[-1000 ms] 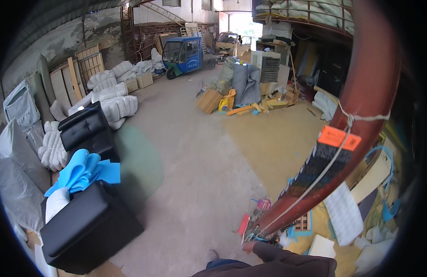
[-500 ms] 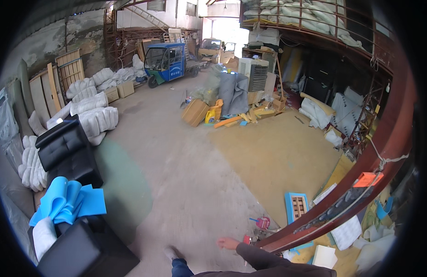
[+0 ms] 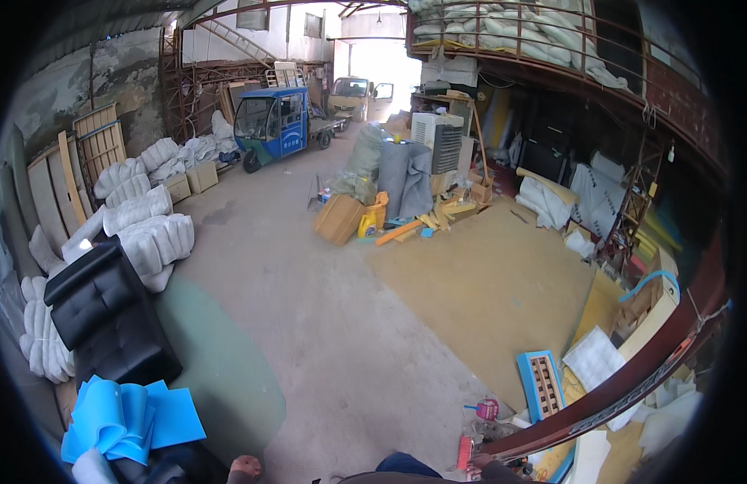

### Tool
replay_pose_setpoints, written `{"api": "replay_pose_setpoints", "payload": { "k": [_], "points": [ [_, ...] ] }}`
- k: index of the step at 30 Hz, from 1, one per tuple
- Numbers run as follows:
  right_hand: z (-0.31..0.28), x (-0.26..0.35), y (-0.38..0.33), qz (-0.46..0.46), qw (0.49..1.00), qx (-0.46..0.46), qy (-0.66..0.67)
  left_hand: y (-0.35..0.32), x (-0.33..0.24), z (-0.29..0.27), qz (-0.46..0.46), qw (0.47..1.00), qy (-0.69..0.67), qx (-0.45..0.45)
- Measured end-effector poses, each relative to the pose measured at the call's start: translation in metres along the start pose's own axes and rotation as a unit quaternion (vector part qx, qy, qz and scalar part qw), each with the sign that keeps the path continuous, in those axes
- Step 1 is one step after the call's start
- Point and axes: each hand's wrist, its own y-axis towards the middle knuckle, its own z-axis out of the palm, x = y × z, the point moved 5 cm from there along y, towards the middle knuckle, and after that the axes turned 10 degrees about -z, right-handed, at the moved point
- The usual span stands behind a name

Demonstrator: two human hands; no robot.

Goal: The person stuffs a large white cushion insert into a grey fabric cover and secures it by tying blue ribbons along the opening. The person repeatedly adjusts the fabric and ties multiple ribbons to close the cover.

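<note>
My left hand (image 3: 245, 465) shows at the lower edge with its fingers curled in and nothing visible in them. It is to the right of a dark seat piece (image 3: 179, 464) and the bright blue foam sheets (image 3: 119, 419). My right hand (image 3: 477, 466) is low at the edge, beside a red brush-like thing (image 3: 465, 452). Its fingers are mostly hidden, and whether it touches that thing I cannot tell. A dark sleeve covers my right forearm, and a dark blue trouser leg (image 3: 407, 464) shows between my hands.
A black tufted seat (image 3: 111, 315) and white padded bundles (image 3: 155, 238) line the left. Ahead are a blue three-wheeled truck (image 3: 272, 121), a cardboard box (image 3: 338, 219) and grey rolls (image 3: 401, 177). At right, a red steel post (image 3: 599, 415) rises near a blue-edged frame (image 3: 541, 385) and a pink dustpan (image 3: 487, 409).
The view has shifted forward along the floor. My right hand has moved right and down toward the edge, and my left hand has come into view.
</note>
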Motion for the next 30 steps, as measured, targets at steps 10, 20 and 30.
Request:
{"api": "replay_pose_setpoints", "payload": {
  "k": [10,20,30],
  "points": [
    [0.202,0.288,0.1,-0.157,0.96,0.169,-0.159,0.059,-0.022,0.012,0.12,0.973,0.187,-0.061],
    [0.096,0.506,0.211,-0.125,0.964,0.054,-0.226,0.166,-0.144,0.144,-0.04,0.957,0.264,-0.112],
    [0.02,0.566,0.188,-0.273,0.955,-0.103,0.043,0.277,-0.214,0.125,-0.04,0.894,0.443,-0.052]
  ]
}}
